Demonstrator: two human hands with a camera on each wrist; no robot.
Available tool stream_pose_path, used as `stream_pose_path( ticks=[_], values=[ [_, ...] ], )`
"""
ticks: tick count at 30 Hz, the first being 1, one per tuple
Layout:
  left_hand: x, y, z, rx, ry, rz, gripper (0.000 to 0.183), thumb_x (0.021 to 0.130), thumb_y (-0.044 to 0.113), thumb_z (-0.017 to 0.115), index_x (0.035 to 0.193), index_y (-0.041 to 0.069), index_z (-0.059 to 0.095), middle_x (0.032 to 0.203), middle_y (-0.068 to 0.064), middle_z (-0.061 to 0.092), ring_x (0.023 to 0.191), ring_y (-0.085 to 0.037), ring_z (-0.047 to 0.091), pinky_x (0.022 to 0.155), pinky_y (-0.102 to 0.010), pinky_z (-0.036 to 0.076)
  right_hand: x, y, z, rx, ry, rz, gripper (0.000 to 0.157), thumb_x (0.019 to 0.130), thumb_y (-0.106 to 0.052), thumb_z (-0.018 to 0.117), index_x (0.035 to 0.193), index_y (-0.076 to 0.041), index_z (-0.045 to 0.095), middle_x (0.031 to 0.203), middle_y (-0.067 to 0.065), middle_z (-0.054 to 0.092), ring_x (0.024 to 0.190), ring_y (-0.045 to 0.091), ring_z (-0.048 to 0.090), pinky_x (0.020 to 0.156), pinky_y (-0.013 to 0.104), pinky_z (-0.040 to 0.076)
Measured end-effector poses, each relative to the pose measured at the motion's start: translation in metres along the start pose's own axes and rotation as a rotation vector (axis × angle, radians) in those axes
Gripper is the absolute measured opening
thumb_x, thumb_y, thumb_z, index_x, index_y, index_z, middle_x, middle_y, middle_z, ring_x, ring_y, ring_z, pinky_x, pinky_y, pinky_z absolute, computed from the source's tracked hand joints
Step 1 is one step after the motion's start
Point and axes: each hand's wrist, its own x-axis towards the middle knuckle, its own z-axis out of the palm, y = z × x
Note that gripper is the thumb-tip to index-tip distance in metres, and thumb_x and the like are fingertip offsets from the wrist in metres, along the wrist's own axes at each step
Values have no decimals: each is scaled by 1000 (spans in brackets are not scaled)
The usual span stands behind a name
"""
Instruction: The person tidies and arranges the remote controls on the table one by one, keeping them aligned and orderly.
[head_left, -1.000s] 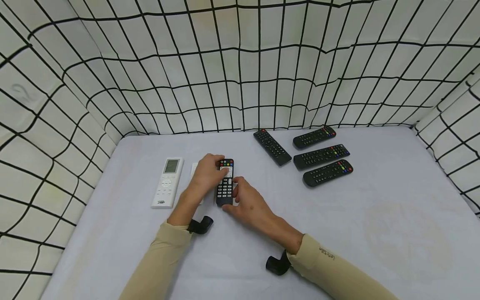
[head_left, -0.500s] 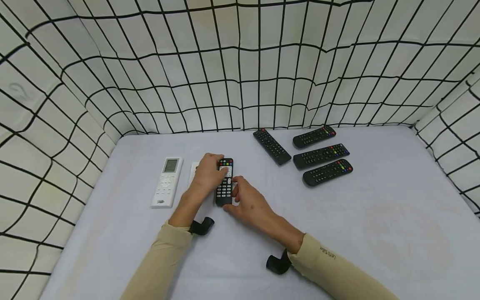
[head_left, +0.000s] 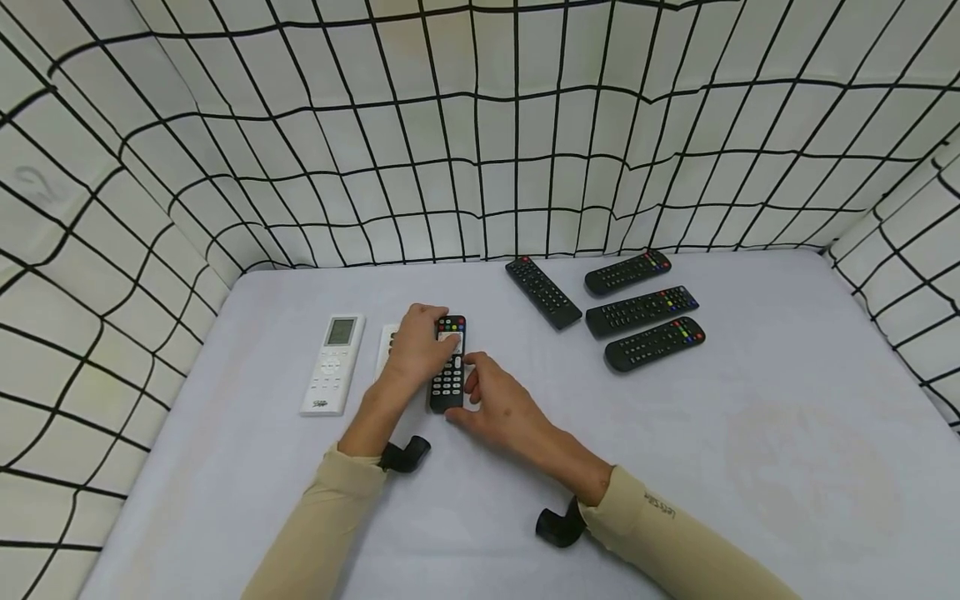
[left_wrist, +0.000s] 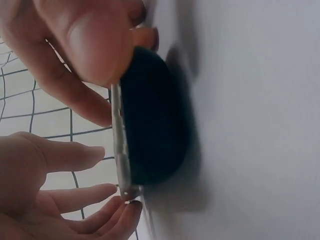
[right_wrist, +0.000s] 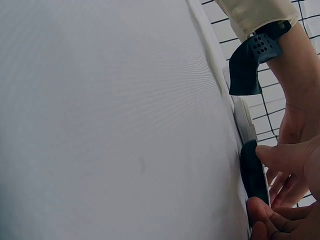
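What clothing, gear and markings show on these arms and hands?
The left hand and right hand are ungloved. Left sleeve and right sleeve are beige; the right bears small dark lettering. Black elbow-shaped fittings sit at both wrists, the left one showing small round holes.

A slim black remote [head_left: 447, 382] with rows of white keys, and a few coloured ones at its far end, lies face up on the bench [head_left: 720, 467]. Its length runs nearly straight front to back.
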Motion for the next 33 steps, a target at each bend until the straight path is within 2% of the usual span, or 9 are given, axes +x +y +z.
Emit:
stream_pose_path(
  ticks=[9,19,26,33],
  values=[
    [-3,12,5,-49,134,72,45,102,15,62,144,-1,56,152,-22,44,147,-39,40,118,-51,44,-1,4,-8,80,32,-8,48,102,-21,66,142,0,52,100,5,66,84,14,59,75,28,51],
    [-2,27,12,-98,198,122,37,102,15,63,137,3,63,147,-16,52,143,-34,46,118,-49,43,2,14,-28,69,150,3,38,102,-14,65,137,-2,58,103,7,66,91,17,63,81,32,53],
    [-5,32,22,-156,177,135,35,102,13,64,135,4,65,146,-16,53,132,-33,52,107,-47,49,5,24,-44,28,202,21,38,100,-14,68,135,-1,60,107,10,66,98,22,65,87,37,55],
    [-4,39,31,-172,172,153,32,102,11,63,133,4,67,144,-15,54,137,-33,51,113,-50,47,10,35,-59,-6,266,52,42,99,-15,70,137,-2,59,118,14,64,106,27,64,90,41,54]
  ],
)
